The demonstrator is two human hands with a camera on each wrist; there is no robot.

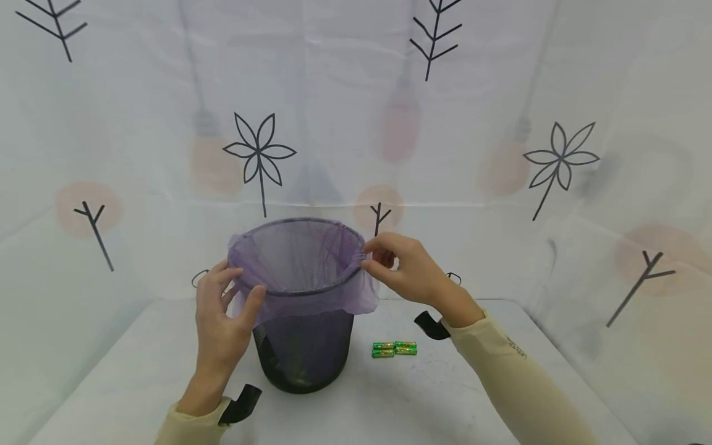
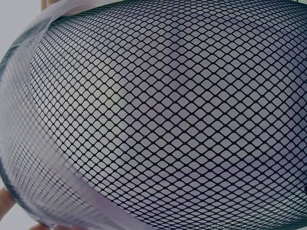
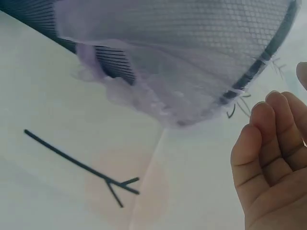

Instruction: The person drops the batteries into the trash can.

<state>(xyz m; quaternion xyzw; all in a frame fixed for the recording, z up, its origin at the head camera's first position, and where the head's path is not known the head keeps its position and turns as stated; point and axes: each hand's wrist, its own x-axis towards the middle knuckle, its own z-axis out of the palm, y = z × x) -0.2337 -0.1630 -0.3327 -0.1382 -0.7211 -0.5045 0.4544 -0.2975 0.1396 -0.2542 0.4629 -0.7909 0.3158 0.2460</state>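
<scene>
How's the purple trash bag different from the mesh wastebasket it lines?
The trash bag is purple, the mesh wastebasket black. The bag hangs loose and crumpled at its edge; the wastebasket looks firm and round. The bag folds over the top, while the wastebasket's lower wall shows uncovered below. Both are partly see-through.

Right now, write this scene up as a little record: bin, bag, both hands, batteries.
bin: black mesh, upright on the table
bag: purple, see-through, lining the bin, edge folded outside the rim
left hand: at the rim's left side, fingers spread
right hand: at the rim's right side; grip on bag unclear
batteries: four, green, right of the bin
</scene>
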